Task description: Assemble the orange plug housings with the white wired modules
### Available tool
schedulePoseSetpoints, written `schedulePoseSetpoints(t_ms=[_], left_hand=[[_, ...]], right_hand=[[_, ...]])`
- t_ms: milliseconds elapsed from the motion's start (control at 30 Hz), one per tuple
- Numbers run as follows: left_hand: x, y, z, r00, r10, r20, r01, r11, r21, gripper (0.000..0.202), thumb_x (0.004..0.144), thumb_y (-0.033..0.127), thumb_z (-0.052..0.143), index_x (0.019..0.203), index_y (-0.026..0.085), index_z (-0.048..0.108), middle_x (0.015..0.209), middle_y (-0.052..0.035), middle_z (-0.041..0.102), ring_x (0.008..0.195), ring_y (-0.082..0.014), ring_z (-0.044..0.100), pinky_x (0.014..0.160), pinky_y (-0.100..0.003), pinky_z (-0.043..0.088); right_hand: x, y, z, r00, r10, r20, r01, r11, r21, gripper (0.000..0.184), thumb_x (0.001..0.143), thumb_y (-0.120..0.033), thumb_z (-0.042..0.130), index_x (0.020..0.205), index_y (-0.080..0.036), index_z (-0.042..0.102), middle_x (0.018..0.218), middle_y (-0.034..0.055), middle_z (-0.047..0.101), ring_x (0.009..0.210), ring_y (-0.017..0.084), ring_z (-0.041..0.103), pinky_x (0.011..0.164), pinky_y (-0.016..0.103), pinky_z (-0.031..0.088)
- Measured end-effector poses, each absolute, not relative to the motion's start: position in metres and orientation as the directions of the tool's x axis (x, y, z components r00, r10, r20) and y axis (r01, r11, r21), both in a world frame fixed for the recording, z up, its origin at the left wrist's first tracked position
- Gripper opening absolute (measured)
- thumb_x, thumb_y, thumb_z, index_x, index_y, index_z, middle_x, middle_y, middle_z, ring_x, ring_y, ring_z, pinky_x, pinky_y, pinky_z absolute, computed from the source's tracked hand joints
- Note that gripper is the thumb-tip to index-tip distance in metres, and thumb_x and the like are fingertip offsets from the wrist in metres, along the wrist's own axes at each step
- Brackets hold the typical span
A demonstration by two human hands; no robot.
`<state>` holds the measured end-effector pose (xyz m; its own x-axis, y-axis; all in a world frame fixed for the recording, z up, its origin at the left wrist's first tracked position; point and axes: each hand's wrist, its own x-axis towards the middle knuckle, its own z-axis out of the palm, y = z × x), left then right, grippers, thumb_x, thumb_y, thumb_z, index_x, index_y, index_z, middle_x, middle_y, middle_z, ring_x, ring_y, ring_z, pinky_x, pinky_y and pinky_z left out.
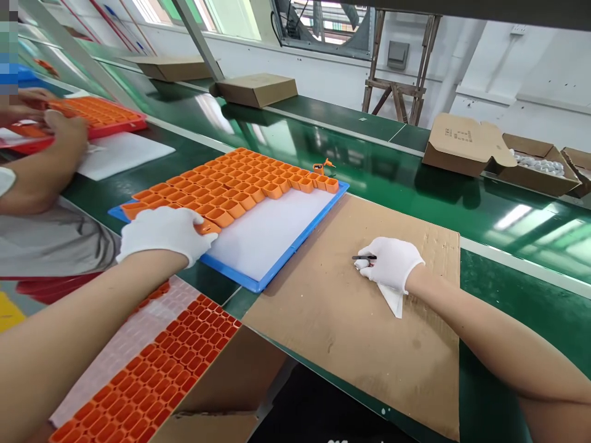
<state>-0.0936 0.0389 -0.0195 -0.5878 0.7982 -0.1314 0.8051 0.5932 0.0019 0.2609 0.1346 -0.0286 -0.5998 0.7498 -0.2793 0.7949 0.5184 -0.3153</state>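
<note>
My left hand (pixel 159 234), in a white glove, is at the near left corner of a blue-rimmed tray (pixel 295 244). Its thumb and fingers close on an orange cup-shaped part (pixel 209 227) at the edge of the rows. Many more orange parts (pixel 226 184) stand in rows on the tray's white base. My right hand (pixel 392 261), also gloved, rests over a cardboard sheet (pixel 323 314). A slim dark tool (pixel 364 258) sticks out of its closed fingers; its kind is unclear. White cloth or paper (pixel 392 300) hangs below that hand.
A co-worker's hand (pixel 67 132) is beside a red tray (pixel 132 125) at left. Below lies a box of orange-red parts (pixel 170 351). An orange scrap piece (pixel 318 167) lies behind the tray on the green belt (pixel 383 178). Cardboard boxes (pixel 258 90) line the far side.
</note>
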Motion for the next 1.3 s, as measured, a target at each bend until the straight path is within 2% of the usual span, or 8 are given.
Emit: schedulePoseSetpoints(t_ms=[133,300,533,633,733,900,1033,1300], left_hand=[[-0.093,0.036,-0.025,-0.632,0.771,-0.080,0.771,0.616,-0.161,0.062,0.082,0.057,0.055,0.127,0.014,0.062,0.128,-0.0218,0.065,0.114,-0.0443,0.059,0.085,-0.049,0.054],[-0.085,0.039,-0.021,-0.674,0.731,-0.102,0.728,0.635,-0.258,0.066,0.085,0.061,0.046,0.130,0.015,0.060,0.128,-0.0231,0.062,0.112,-0.0415,0.060,0.079,-0.042,0.054],[-0.079,0.040,-0.028,-0.619,0.783,-0.061,0.770,0.591,-0.240,0.048,0.087,0.053,0.047,0.118,0.020,0.064,0.128,-0.0175,0.065,0.112,-0.0362,0.059,0.088,-0.042,0.053],[-0.064,0.036,-0.029,-0.524,0.851,0.042,0.849,0.525,-0.057,0.043,0.086,0.045,0.048,0.111,0.014,0.066,0.123,-0.0202,0.067,0.119,-0.0371,0.060,0.100,-0.046,0.050],[-0.029,0.036,-0.021,-0.470,0.869,0.154,0.844,0.391,0.368,0.050,0.078,0.041,0.059,0.119,0.013,0.064,0.120,-0.0162,0.070,0.120,-0.0348,0.062,0.109,-0.046,0.046],[0.054,0.053,-0.008,-0.244,0.967,-0.075,0.233,0.134,0.963,0.049,0.067,0.033,0.081,0.112,0.027,0.065,0.094,-0.0019,0.074,0.102,-0.0288,0.070,0.098,-0.044,0.053],[0.113,0.078,-0.018,0.229,0.918,-0.324,-0.359,0.389,0.848,0.034,0.063,0.022,0.078,0.095,0.023,0.067,0.084,-0.0012,0.067,0.074,-0.0167,0.064,0.076,-0.034,0.055],[0.176,0.098,-0.051,0.395,0.837,-0.379,0.083,0.379,0.922,0.041,0.071,0.054,0.079,0.083,0.017,0.067,0.047,0.0053,0.046,0.042,-0.0076,0.038,0.042,-0.021,0.030]], right_hand=[[0.284,0.119,-0.021,-0.598,0.792,-0.118,0.684,0.428,-0.590,0.025,0.081,-0.034,0.069,0.104,-0.037,0.078,0.114,-0.0049,0.075,0.095,0.019,0.070,0.077,0.030,0.054],[0.328,0.102,-0.011,-0.476,0.873,-0.109,0.339,0.067,-0.938,0.031,0.074,-0.031,0.077,0.104,-0.029,0.079,0.100,0.0001,0.075,0.075,0.017,0.065,0.067,0.032,0.056],[0.376,0.104,-0.025,-0.279,0.922,-0.269,0.112,-0.247,-0.962,0.050,0.075,-0.066,0.076,0.095,-0.020,0.078,0.105,0.0079,0.074,0.056,0.008,0.049,0.045,0.025,0.037],[0.381,0.104,-0.038,-0.208,0.937,-0.280,0.183,-0.244,-0.952,0.053,0.073,-0.066,0.078,0.097,-0.019,0.079,0.105,0.0102,0.075,0.066,0.013,0.060,0.054,0.027,0.047],[0.379,0.101,-0.045,-0.234,0.954,-0.188,0.219,-0.136,-0.966,0.041,0.069,-0.053,0.085,0.092,-0.019,0.079,0.101,0.0088,0.076,0.086,0.021,0.069,0.073,0.034,0.056],[0.374,0.092,-0.046,-0.260,0.965,-0.022,0.288,0.056,-0.956,0.022,0.074,-0.039,0.082,0.087,-0.022,0.078,0.097,0.0052,0.076,0.083,0.021,0.068,0.075,0.038,0.057],[0.375,0.082,-0.049,-0.251,0.962,0.106,0.407,0.204,-0.890,0.013,0.078,-0.032,0.079,0.091,-0.029,0.078,0.093,-0.0013,0.076,0.076,0.017,0.066,0.066,0.033,0.054],[0.368,0.077,-0.052,-0.339,0.877,0.339,0.731,0.473,-0.492,0.004,0.085,-0.034,0.075,0.086,-0.031,0.076,0.077,-0.0029,0.073,0.057,0.012,0.057,0.056,0.027,0.043]])
